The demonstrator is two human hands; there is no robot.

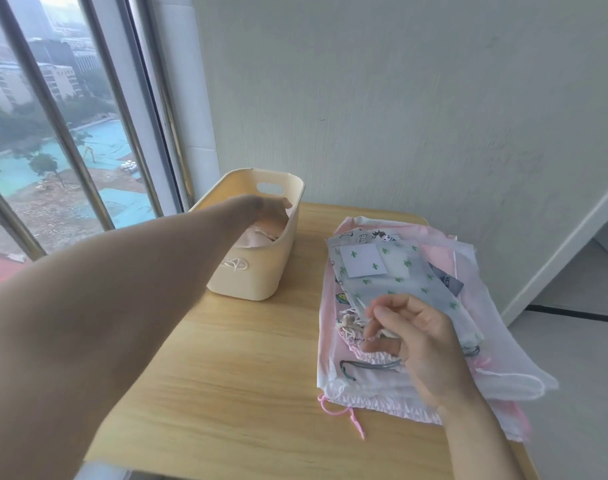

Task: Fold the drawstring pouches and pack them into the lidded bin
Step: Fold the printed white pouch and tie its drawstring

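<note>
Nearest, the left forearm crosses toward eleven o'clock, and the left hand (271, 211) reaches into the bin (261, 271) over a pink pouch (261, 235); whether it grips I cannot tell. At four o'clock the right hand (413, 344) pinches cords on the pile (416, 306) of unfolded pouches. Risk: tugging those tangled cords may drag the pile off the table (243, 375).
</note>
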